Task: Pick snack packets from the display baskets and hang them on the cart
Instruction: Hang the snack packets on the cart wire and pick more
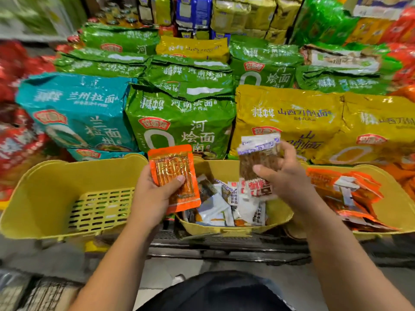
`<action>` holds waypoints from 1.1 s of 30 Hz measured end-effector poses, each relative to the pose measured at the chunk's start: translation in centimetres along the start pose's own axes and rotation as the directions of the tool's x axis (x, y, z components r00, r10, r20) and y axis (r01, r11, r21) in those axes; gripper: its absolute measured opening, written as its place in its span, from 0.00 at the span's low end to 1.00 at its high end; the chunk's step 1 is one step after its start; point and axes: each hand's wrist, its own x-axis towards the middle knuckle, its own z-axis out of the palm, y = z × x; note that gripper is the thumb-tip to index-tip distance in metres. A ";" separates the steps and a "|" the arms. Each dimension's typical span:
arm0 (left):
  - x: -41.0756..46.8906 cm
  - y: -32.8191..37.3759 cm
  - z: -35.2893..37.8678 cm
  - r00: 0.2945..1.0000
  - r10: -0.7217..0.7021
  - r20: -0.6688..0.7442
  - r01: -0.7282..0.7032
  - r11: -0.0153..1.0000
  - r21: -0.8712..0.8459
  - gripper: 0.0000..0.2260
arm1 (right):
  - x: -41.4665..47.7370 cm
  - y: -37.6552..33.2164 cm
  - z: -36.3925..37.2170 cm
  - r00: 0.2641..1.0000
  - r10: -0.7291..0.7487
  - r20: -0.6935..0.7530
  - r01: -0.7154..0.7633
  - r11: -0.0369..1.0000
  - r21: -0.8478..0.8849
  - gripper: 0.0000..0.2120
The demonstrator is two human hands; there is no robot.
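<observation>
Above the middle yellow basket [215,230], your left hand [155,196] grips an orange snack packet [173,173] at 10 o'clock from the basket's heap, thumb curled across its front. At 1 o'clock, your right hand [287,178] pinches a stack of white-topped brown packets [258,157] upright between thumb and fingers.

Three yellow baskets [45,194] [224,231] [399,198] and two hands [155,194] [285,176] are in view.

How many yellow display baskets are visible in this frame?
3. The left basket, nothing visible inside; the middle basket, holding white packets; the right basket, holding orange packets, cut off by the frame edge. Others may be out of view.
</observation>
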 end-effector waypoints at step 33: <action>-30.3 -4.8 -9.8 0.431 -0.103 -0.897 -0.140 0.974 -0.180 0.16 | -16.5 -0.3 17.3 0.134 0.181 0.974 -0.654 0.755 -0.050 0.18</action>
